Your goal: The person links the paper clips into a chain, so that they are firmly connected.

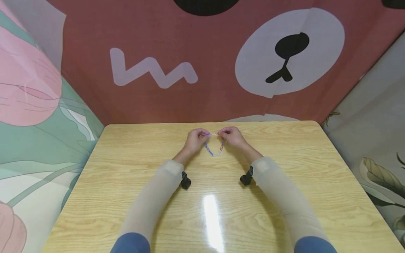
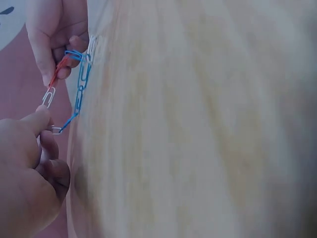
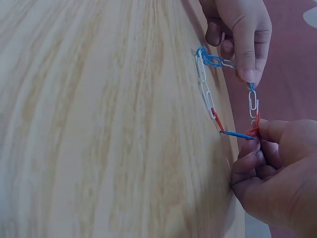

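A chain of linked paper clips (image 1: 209, 151), blue, white and red, hangs as a loop between the two hands near the table's far edge. At one side of the loop, my left hand (image 1: 193, 141) pinches it between thumb and fingertips. Opposite, my right hand (image 1: 233, 137) grips the chain at a red clip (image 3: 257, 123). A white clip (image 3: 253, 100) spans the short stretch from hand to hand. The lower part sags toward me, with blue clips (image 2: 79, 94) on the left and white clips (image 3: 205, 89) toward the middle. My fingertips hide the clips they pinch.
The wood-grain table (image 1: 126, 168) lies under both forearms, and a strip of light reflects off its near middle. Right behind its far edge stands a reddish-brown printed cloth (image 1: 152, 105). Small black cameras (image 1: 186, 181) sit at both wrists.
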`<action>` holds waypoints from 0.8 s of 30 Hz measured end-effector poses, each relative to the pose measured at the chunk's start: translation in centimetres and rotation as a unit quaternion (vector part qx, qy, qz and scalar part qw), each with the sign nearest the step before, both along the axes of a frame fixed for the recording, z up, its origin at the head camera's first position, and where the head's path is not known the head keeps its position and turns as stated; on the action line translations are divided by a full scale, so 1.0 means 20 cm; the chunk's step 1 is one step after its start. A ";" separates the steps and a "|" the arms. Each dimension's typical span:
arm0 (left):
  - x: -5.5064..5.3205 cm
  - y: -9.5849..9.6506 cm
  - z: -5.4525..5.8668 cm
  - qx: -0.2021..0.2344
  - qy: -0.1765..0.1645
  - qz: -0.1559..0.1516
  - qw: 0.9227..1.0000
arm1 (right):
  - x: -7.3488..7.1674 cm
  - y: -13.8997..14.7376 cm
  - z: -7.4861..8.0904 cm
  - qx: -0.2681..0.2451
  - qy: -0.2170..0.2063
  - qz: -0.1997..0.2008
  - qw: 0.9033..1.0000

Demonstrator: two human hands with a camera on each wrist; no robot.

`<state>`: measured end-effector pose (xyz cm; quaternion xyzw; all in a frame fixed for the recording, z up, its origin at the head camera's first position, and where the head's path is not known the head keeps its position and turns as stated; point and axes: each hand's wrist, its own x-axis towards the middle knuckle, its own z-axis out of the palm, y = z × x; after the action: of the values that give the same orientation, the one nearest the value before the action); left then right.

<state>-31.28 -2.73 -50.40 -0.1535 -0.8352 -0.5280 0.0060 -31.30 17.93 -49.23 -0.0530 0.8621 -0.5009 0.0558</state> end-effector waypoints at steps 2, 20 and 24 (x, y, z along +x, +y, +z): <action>-0.01 0.00 0.00 -0.009 0.001 0.008 1.000 | 0.00 0.00 0.00 -0.001 -0.002 -0.005 1.000; -0.06 0.02 -0.01 -0.112 -0.011 0.060 0.992 | -0.02 -0.08 0.01 0.061 -0.009 -0.040 0.997; -0.05 0.03 0.00 -0.132 -0.023 0.060 0.989 | -0.02 -0.09 0.02 0.080 -0.006 -0.053 0.995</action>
<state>-32.29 -2.18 -50.37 -0.0904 -0.9052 -0.4152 -0.0019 -31.61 16.08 -48.88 0.0005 0.9005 -0.4332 0.0386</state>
